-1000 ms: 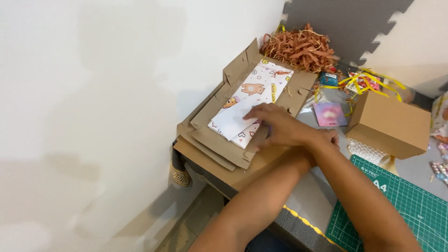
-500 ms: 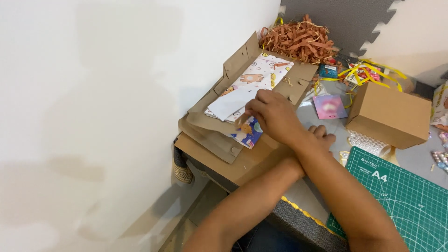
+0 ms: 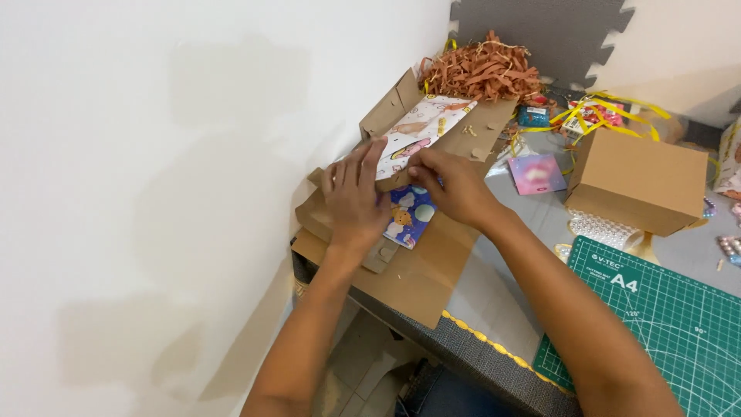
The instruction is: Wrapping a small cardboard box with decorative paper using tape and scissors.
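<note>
I see a flat brown cardboard box [image 3: 421,266], lying open at the bench [image 3: 494,297] edge, with a white picture-printed paper packet [image 3: 423,131] and a blue cartoon-printed packet [image 3: 409,216] in it. My left hand [image 3: 353,202] lies flat, fingers spread, on the cardboard. My right hand [image 3: 455,185] pinches the white packet's edge.

White wall [image 3: 193,193] blocks the left — closed cardboard box [image 3: 637,181] stands right, bare tabletop [image 3: 502,289] between.
</note>
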